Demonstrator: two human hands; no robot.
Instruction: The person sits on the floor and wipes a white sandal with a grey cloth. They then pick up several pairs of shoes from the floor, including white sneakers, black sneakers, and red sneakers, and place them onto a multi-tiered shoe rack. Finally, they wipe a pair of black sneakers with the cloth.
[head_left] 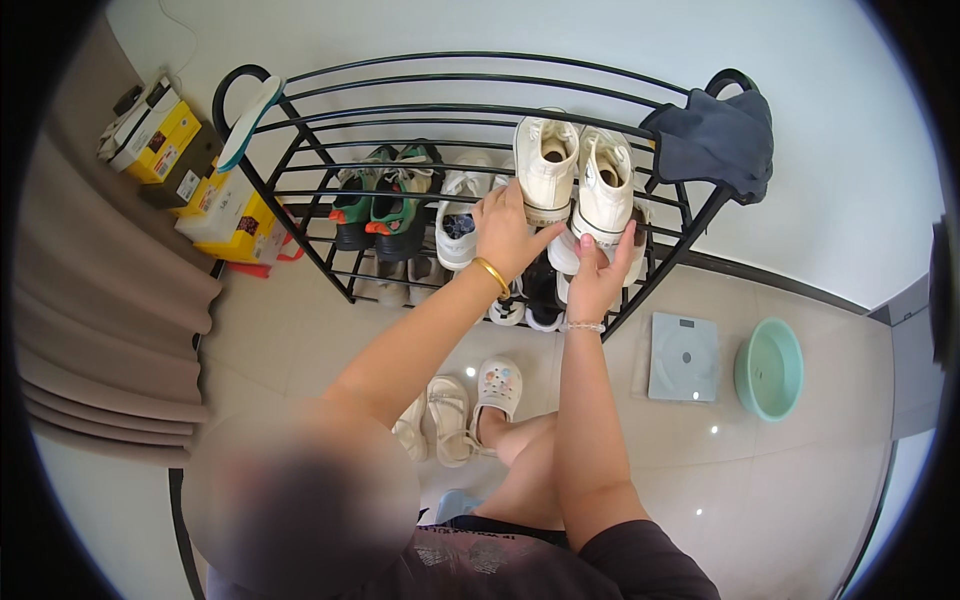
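Gripping the heels of two white canvas sneakers (575, 175) at upper centre, the left hand (507, 233) and right hand (598, 270) each close on one. They look light, soft-sided, stiff-soled; heels seem the surest hold.

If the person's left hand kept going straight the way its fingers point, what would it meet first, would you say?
The left hand already rests against the heel of the left white sneaker on the black metal shoe rack. Going on, it would press into that shoe first, though depth is hard to judge.
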